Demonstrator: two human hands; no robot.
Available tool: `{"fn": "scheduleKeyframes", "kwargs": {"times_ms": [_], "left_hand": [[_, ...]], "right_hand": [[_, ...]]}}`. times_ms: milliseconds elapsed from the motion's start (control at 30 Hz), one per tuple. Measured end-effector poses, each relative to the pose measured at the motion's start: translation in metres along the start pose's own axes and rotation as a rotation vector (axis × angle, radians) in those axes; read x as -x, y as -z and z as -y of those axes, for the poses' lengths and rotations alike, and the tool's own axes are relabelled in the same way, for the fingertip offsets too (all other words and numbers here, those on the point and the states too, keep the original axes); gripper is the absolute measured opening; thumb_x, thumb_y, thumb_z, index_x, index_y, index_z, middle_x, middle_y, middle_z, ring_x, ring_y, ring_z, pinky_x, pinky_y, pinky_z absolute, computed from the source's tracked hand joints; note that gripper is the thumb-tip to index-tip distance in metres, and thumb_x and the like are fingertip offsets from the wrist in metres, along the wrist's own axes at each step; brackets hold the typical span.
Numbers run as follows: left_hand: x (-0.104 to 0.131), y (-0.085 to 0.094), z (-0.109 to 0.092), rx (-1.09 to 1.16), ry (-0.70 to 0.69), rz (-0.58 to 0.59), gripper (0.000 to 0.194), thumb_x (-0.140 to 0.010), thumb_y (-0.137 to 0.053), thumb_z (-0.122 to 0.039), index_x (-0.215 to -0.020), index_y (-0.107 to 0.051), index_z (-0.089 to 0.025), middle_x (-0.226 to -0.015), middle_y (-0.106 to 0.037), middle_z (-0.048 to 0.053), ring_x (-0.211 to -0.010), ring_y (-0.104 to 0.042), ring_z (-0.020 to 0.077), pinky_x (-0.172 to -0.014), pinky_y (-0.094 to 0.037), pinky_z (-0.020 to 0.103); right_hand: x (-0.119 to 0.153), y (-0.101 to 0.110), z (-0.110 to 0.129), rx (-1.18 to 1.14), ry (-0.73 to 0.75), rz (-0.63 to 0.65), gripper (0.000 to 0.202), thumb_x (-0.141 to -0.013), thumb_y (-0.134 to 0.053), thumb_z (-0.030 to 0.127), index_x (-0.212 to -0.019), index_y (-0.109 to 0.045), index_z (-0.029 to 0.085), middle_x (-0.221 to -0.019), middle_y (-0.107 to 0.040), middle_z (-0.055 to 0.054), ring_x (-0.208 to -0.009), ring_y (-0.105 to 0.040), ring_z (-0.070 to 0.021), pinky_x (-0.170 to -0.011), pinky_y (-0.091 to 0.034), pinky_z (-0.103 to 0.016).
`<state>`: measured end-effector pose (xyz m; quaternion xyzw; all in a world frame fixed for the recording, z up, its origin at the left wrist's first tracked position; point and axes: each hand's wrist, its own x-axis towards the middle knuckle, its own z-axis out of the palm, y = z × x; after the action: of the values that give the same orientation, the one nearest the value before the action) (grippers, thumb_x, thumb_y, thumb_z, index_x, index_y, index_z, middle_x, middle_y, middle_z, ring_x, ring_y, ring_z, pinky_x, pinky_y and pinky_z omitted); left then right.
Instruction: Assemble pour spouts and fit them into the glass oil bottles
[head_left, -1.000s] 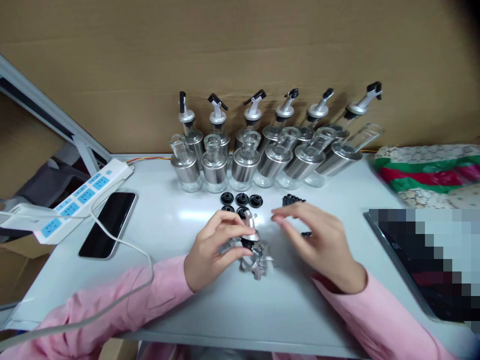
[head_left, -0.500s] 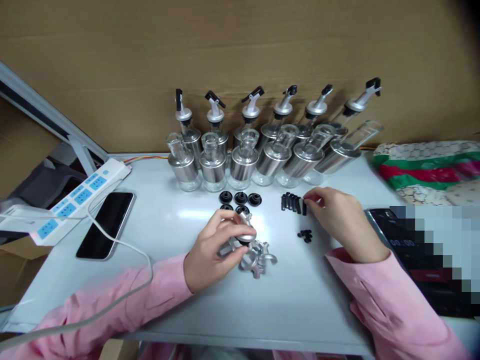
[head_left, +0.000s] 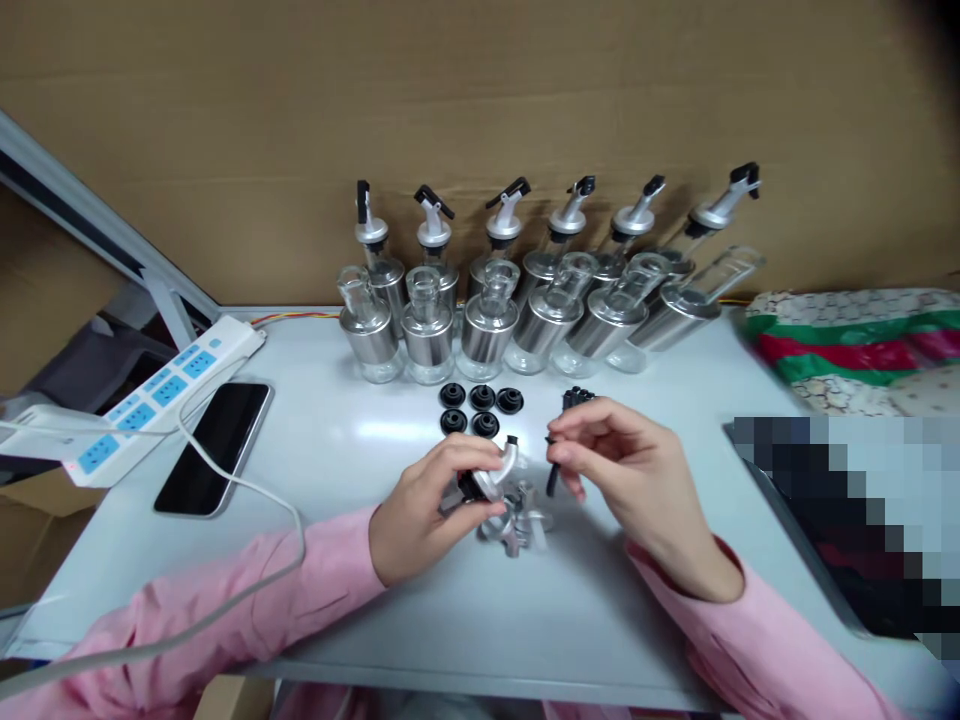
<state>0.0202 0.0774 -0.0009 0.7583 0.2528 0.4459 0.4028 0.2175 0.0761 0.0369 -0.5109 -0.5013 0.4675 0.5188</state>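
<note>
My left hand (head_left: 421, 512) grips a silver pourer spout (head_left: 492, 484) with a black stopper base, its bent neck pointing up and right. A small black lever (head_left: 553, 478) is pinched between the thumb and fingers of my right hand (head_left: 639, 478), a short gap to the right of the spout. Below the hands lies a pile of silver spout parts (head_left: 516, 530), partly hidden by my left hand. Several black ribbed stoppers (head_left: 484, 397) sit in two rows beyond. More black levers (head_left: 576, 396) lie together behind my right hand, partly covered by it.
Along the back stand open glass bottles with steel sleeves (head_left: 489, 335), and behind them bottles topped with pourers (head_left: 504, 225). To the left are a phone (head_left: 214, 450), a power strip (head_left: 150, 405) and a white cable crossing my left sleeve. A dark tablet (head_left: 840, 560) lies right.
My right hand has moved left from the row of black levers, carrying one to near the spout. My left hand has tilted the spout so its neck points right. The small black plugs are now hidden.
</note>
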Motion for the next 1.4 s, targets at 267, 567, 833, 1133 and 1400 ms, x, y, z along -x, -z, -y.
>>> {"fn": "scheduleKeyframes", "kwargs": {"times_ms": [267, 567, 833, 1133, 1400], "left_hand": [[-0.005, 0.004, -0.004, -0.070, -0.058, 0.064, 0.035, -0.083, -0.055, -0.007, -0.116, -0.050, -0.017, -0.106, -0.058, 0.010, -0.102, -0.057, 0.0166, -0.090, -0.048, 0.029], [-0.006, 0.005, -0.004, -0.079, -0.053, 0.076, 0.031, -0.085, -0.057, -0.010, -0.114, -0.052, -0.017, -0.106, -0.059, 0.009, -0.100, -0.058, 0.0162, -0.089, -0.048, 0.028], [-0.003, 0.005, -0.005, -0.164, -0.053, 0.075, 0.028, -0.085, -0.062, -0.016, -0.111, -0.055, -0.017, -0.103, -0.064, 0.009, -0.097, -0.060, 0.0171, -0.086, -0.048, 0.029], [-0.004, 0.007, -0.001, -0.189, -0.068, 0.045, 0.037, -0.081, -0.067, -0.022, -0.116, -0.058, -0.015, -0.102, -0.067, 0.010, -0.093, -0.063, 0.0145, -0.083, -0.051, 0.024], [-0.003, 0.007, 0.001, -0.191, -0.053, 0.033, 0.045, -0.081, -0.067, -0.023, -0.124, -0.056, -0.019, -0.104, -0.068, 0.009, -0.093, -0.065, 0.0152, -0.083, -0.053, 0.025]], "right_hand": [[0.004, -0.006, -0.009, -0.109, -0.044, 0.099, 0.011, -0.071, -0.076, 0.027, -0.073, -0.071, 0.018, -0.051, -0.067, 0.001, -0.042, -0.063, -0.0125, -0.044, -0.053, -0.022], [0.005, -0.005, -0.008, -0.124, 0.012, 0.119, 0.005, -0.073, -0.073, 0.016, -0.073, -0.074, 0.021, -0.054, -0.067, 0.002, -0.044, -0.062, -0.0088, -0.047, -0.053, -0.017], [0.003, -0.001, -0.008, -0.177, -0.004, 0.192, 0.007, -0.072, -0.075, 0.017, -0.077, -0.077, 0.022, -0.071, -0.069, -0.001, -0.046, -0.063, -0.0084, -0.048, -0.055, -0.019], [-0.004, 0.010, -0.011, -0.213, -0.119, 0.392, 0.037, -0.063, -0.078, 0.006, -0.093, -0.076, 0.028, -0.077, -0.070, -0.001, -0.066, -0.065, -0.0083, -0.060, -0.057, -0.014], [-0.006, 0.007, -0.011, -0.202, -0.109, 0.363, 0.036, -0.059, -0.081, 0.009, -0.091, -0.077, 0.026, -0.076, -0.071, -0.002, -0.065, -0.066, -0.0109, -0.058, -0.059, -0.019]]}}
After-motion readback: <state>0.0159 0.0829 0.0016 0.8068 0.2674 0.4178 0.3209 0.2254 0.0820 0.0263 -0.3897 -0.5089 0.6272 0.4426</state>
